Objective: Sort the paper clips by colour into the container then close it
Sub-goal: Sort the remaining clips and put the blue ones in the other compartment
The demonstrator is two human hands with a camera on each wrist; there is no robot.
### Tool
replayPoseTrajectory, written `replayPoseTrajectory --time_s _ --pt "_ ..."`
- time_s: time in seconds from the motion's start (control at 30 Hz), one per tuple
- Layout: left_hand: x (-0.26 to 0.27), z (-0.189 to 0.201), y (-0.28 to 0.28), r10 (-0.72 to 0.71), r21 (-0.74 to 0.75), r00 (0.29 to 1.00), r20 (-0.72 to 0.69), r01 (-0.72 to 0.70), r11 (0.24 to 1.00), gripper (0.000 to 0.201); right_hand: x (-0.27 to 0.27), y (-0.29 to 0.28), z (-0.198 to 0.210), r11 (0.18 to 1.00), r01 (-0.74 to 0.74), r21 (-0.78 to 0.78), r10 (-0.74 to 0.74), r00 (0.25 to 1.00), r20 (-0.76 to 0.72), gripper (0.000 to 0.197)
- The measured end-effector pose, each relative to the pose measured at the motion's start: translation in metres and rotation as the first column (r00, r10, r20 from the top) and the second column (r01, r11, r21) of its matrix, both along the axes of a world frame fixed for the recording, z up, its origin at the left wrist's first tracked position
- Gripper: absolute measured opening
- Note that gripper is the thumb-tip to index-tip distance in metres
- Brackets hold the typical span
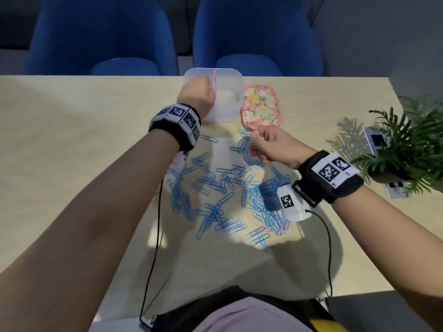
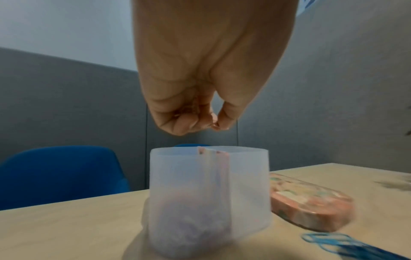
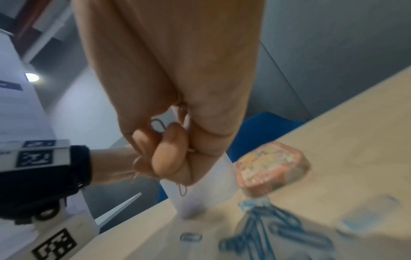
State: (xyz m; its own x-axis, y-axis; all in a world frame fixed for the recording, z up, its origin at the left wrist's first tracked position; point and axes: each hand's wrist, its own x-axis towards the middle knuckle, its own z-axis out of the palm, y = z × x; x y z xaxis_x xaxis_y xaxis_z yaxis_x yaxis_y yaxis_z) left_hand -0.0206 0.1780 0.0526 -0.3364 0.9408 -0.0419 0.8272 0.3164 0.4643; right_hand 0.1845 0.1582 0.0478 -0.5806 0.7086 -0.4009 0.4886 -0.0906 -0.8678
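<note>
The bench (image 1: 72,140) carries a spread of blue paper clips (image 1: 215,188) near its front. Beyond them stands the clear container (image 1: 227,111), open, its flowered lid (image 1: 260,107) just to its right. The left hand (image 1: 195,92) hovers over the container, grip bunched closed around something I cannot make out. The right hand (image 1: 268,146) pinches pale paper clips (image 3: 159,125) above the pile.

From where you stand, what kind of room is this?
Probably an office or meeting room. The work happens on a plain light wooden table, with two blue upholstered chairs pushed up on its far side. A small potted plant stands on the table's right, and grey partition walls close the space behind.
</note>
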Motion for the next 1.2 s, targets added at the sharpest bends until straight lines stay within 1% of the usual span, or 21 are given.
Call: replayPoseTrajectory --time_s 0.07,0.13,0.23,0.3,0.37,0.43,0.5,0.53,0.57,0.6,0.67,0.7,0.73,0.8,0.87,0.93,1.0,1.03,1.1,1.17,1.2 --pt "-0.003 0.002 0.017 -0.009 -0.056 0.995 -0.097 0.003 0.998 0.033 -0.013 0.013 0.009 0.999 -0.012 0.035 0.012 1.0 0.027 0.026" --pt "-0.006 0.0 0.026 -0.065 -0.134 0.986 -0.154 0.044 0.99 0.031 -0.027 0.027 0.014 0.997 -0.008 0.074 0.003 0.998 0.065 0.017" --pt "-0.011 -0.008 0.031 -0.117 -0.21 0.987 -0.108 0.093 0.973 0.031 -0.052 0.045 0.023 0.977 0.029 0.21 -0.048 0.995 0.09 0.014" --pt "-0.014 -0.009 0.03 -0.074 -0.207 0.996 -0.058 0.06 0.976 0.032 -0.073 0.06 0.029 0.952 0.059 0.3 -0.102 0.986 0.132 0.02" --pt "-0.02 -0.011 0.024 0.003 -0.128 1.0 0.002 -0.003 0.992 0.034 -0.098 0.073 0.033 0.949 0.058 0.309 -0.104 0.985 0.135 0.024" --pt "-0.028 -0.013 0.011 0.087 0.046 0.993 0.086 -0.091 0.995 0.038 -0.123 0.083 0.03 0.952 0.035 0.304 -0.086 0.984 0.153 0.026" --pt "-0.033 -0.014 -0.013 0.15 0.204 0.97 0.194 -0.189 0.961 0.037 -0.146 0.09 0.023 0.954 0.012 0.3 -0.062 0.985 0.159 0.027" --pt "-0.033 -0.017 -0.028 0.155 0.249 0.962 0.227 -0.211 0.945 0.035 -0.156 0.092 0.019 0.953 -0.009 0.303 -0.046 0.984 0.174 0.024" --pt "-0.029 -0.021 -0.043 0.127 0.274 0.961 0.247 -0.195 0.942 0.033 -0.163 0.094 0.015 0.948 -0.041 0.317 -0.026 0.979 0.203 0.022" --pt "-0.026 -0.026 -0.059 0.079 0.275 0.965 0.251 -0.149 0.95 0.031 -0.17 0.093 0.012 0.94 -0.093 0.328 0.007 0.967 0.254 0.022" --pt "-0.016 -0.039 -0.091 -0.055 0.2 0.976 0.21 0.013 0.98 0.026 -0.177 0.091 0.009 0.926 -0.181 0.332 0.068 0.944 0.323 0.019" --pt "-0.01 -0.045 -0.106 -0.13 0.149 0.975 0.179 0.103 0.983 0.024 -0.178 0.091 0.008 0.923 -0.21 0.323 0.096 0.938 0.333 0.014" --pt "-0.004 -0.051 -0.119 -0.198 0.112 0.969 0.151 0.182 0.977 0.023 -0.178 0.091 0.008 0.916 -0.245 0.319 0.129 0.93 0.343 0.018" --pt "0.008 -0.063 -0.141 -0.299 0.068 0.949 0.104 0.293 0.954 0.027 -0.173 0.088 0.012 0.906 -0.268 0.327 0.157 0.931 0.329 0.036" --pt "0.023 -0.074 -0.157 -0.394 0.046 0.916 0.073 0.391 0.919 0.031 -0.157 0.08 0.02 0.907 -0.192 0.375 0.104 0.965 0.241 0.046" --pt "0.039 -0.083 -0.165 -0.467 -0.011 0.882 0.059 0.468 0.883 0.031 -0.129 0.069 0.026 0.923 -0.07 0.379 0.039 0.995 0.089 0.045" --pt "0.056 -0.086 -0.167 -0.521 -0.054 0.852 0.049 0.523 0.85 0.032 -0.089 0.05 0.023 0.958 0.082 0.276 -0.07 0.996 -0.054 0.038" --pt "0.064 -0.088 -0.167 -0.549 -0.055 0.835 0.04 0.551 0.833 0.032 -0.064 0.039 0.016 0.962 0.146 0.231 -0.129 0.988 -0.087 0.035" --pt "0.081 -0.091 -0.166 -0.607 -0.006 0.795 0.003 0.607 0.795 0.03 -0.013 0.015 -0.003 0.955 0.229 0.187 -0.216 0.973 -0.087 0.034" --pt "0.097 -0.095 -0.166 -0.66 0.034 0.75 -0.034 0.661 0.75 0.028 0.035 -0.008 -0.025 0.942 0.287 0.175 -0.283 0.958 -0.045 0.04" --pt "0.104 -0.097 -0.167 -0.681 0.028 0.731 -0.044 0.683 0.73 0.028 0.056 -0.02 -0.035 0.936 0.31 0.166 -0.311 0.95 -0.017 0.042"
